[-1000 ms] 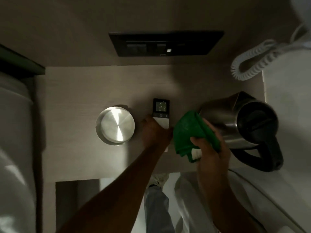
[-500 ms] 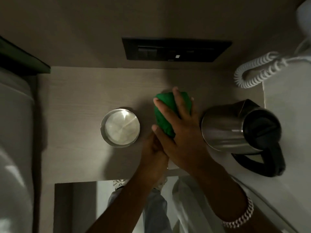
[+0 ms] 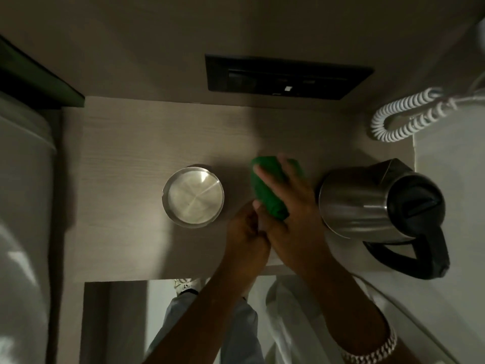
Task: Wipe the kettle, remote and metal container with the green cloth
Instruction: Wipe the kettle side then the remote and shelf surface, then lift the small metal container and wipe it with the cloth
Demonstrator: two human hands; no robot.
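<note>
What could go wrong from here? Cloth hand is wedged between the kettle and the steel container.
1. The right hand presses the green cloth close beside the kettle; a wide sideways stroke could bump it.
2. The remote does not show; if it lies under the cloth, pressing may trigger buttons.
3. The left hand sits near the front edge of the table; a pull toward the body could drag something off.

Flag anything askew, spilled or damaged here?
Nothing stands out. The kettle and metal container sit intact on the counter, with no spill visible. The kettle's lean looks like wide-angle distortion. The right hand presses the green cloth flat, and the remote is hidden underneath.
</note>
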